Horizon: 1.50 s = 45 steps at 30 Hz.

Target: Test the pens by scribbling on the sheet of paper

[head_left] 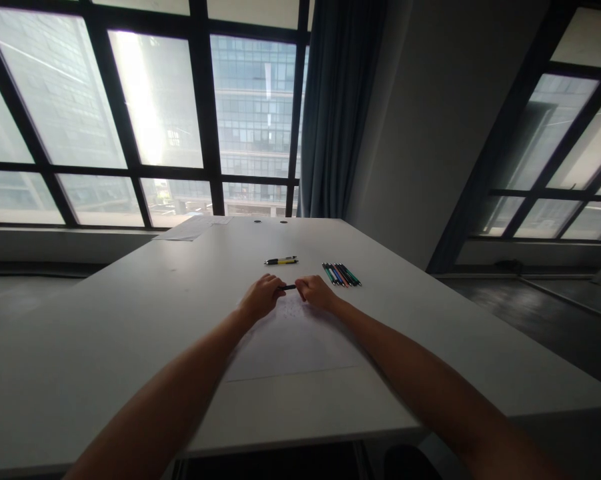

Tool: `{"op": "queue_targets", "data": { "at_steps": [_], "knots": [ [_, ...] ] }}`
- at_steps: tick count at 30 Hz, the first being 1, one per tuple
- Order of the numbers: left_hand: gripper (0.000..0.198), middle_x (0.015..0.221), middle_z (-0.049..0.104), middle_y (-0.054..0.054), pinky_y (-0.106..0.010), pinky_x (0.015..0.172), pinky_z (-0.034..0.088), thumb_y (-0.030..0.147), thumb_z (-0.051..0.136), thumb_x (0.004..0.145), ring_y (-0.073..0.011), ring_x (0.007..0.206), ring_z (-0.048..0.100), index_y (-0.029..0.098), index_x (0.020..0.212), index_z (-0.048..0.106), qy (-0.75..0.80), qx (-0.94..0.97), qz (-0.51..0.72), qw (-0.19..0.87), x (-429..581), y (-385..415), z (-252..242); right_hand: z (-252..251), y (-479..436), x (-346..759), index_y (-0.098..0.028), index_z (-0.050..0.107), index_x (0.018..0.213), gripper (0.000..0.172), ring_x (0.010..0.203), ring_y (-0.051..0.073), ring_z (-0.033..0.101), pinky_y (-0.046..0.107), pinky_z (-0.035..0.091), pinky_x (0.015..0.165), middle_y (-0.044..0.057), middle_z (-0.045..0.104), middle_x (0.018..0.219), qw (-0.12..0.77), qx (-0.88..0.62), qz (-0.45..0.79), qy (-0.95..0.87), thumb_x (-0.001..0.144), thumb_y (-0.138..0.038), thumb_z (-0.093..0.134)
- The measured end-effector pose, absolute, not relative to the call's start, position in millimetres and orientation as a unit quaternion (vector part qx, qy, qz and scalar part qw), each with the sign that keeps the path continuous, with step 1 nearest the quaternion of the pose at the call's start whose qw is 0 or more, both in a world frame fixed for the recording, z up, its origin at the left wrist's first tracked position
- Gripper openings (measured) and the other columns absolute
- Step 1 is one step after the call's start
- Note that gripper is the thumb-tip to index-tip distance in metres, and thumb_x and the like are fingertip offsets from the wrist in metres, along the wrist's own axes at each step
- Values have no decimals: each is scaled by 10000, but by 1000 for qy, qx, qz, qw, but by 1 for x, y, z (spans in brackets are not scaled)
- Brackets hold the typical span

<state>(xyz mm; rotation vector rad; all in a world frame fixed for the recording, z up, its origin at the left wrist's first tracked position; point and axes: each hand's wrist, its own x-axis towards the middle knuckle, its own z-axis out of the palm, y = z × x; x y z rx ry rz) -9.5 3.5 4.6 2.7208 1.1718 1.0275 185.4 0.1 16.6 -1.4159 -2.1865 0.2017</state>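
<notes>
Both my hands meet above a white sheet of paper (290, 343) on a white table (130, 313). My left hand (261, 298) and my right hand (316, 291) are each closed on one end of a dark pen (289, 287), which lies level between them. Just beyond the hands lies a yellow and black pen (281, 261). To the right of it sits a row of several coloured pens (341, 274), side by side on the table.
Loose papers (193, 228) lie at the far left end of the table, near the window. A dark curtain (337, 107) hangs behind the table's far edge. The table's right edge drops to a dark floor (545, 320).
</notes>
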Motion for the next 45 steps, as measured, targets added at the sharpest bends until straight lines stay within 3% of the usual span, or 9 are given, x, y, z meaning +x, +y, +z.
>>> {"op": "queue_targets", "data": {
  "at_steps": [7,15,20,22,25,30,33,38,45],
  "knots": [
    [239,1005,697,-50,-347,836,462,281,436,938,-213,947,613,222,1005,657,465,859,208,-44,-12,2,5,17,2,200,-169,619,817,238,711,150,546,237,319,620,61,652,839,303,-480,-70,-820,934,-253,431],
    [257,956,701,-57,-342,790,458,322,456,936,-222,925,589,224,963,693,472,837,256,-101,-13,1,9,18,8,198,-181,631,695,344,616,148,526,258,292,572,30,634,674,264,-567,-8,-780,939,-271,406],
    [251,972,693,-47,-299,767,469,354,486,925,-198,902,615,225,1020,678,464,840,272,-71,-13,1,6,20,2,190,-150,651,976,207,936,228,570,329,372,842,123,668,991,273,-519,-129,-800,918,-220,465],
    [261,973,693,-42,-282,749,473,372,488,924,-188,879,630,226,1031,676,455,843,281,-54,-12,0,5,20,-2,185,-138,605,1126,259,1054,260,536,392,339,955,141,635,1119,271,-443,-166,-838,889,-207,524],
    [291,978,702,-39,-265,760,476,426,508,910,-177,866,643,223,1019,686,440,840,317,-20,-11,-1,5,18,-5,178,-145,554,1209,304,1022,230,565,386,368,959,119,637,1129,258,-358,-134,-887,915,-175,484],
    [337,949,722,-30,-292,791,485,500,575,850,-187,847,648,222,1003,686,497,791,355,32,-15,4,7,13,1,184,-142,586,1100,254,929,192,579,311,429,816,104,638,1024,267,-384,-83,-880,908,-80,431],
    [316,952,711,-27,-306,787,489,489,566,855,-193,861,638,222,981,679,516,791,326,35,-20,8,6,13,4,194,-139,592,1035,163,878,196,562,317,402,791,95,627,959,263,-415,-96,-866,910,-178,495],
    [245,1052,670,-43,-330,870,476,392,523,892,-212,1017,582,224,956,689,476,841,255,25,-22,9,0,18,1,195,-139,594,788,521,779,203,523,326,330,745,86,601,814,240,-447,-161,-847,784,-660,573],
    [240,1094,655,-56,-358,890,474,340,515,883,-241,1054,553,215,974,698,461,861,216,19,-21,8,-3,26,-10,181,-142,583,644,527,698,170,458,331,262,719,51,564,685,228,-422,-228,-847,777,-650,541]
  ]
}}
